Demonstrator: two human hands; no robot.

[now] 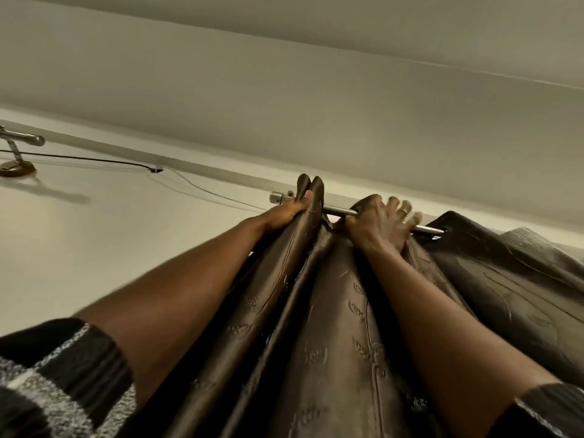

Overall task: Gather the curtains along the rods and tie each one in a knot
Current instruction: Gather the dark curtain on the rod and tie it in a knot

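A dark brown patterned curtain [335, 311] hangs in folds from a silver rod [339, 211] just under the ceiling. My left hand [284, 213] presses against the outer folds near the rod's left end cap, fingers closed on the fabric's top edge. My right hand [379, 222] grips the top of the curtain at the rod, further right, with its fingers partly spread and a ring on one finger. More curtain [505, 279] spreads out to the right of that hand. Both arms reach upward.
A second silver rod end [30, 139] on a bracket with a round wall mount [15, 167] sits at far left. A thin black cable [94, 159] runs along the white wall to a clip. The ceiling is close above.
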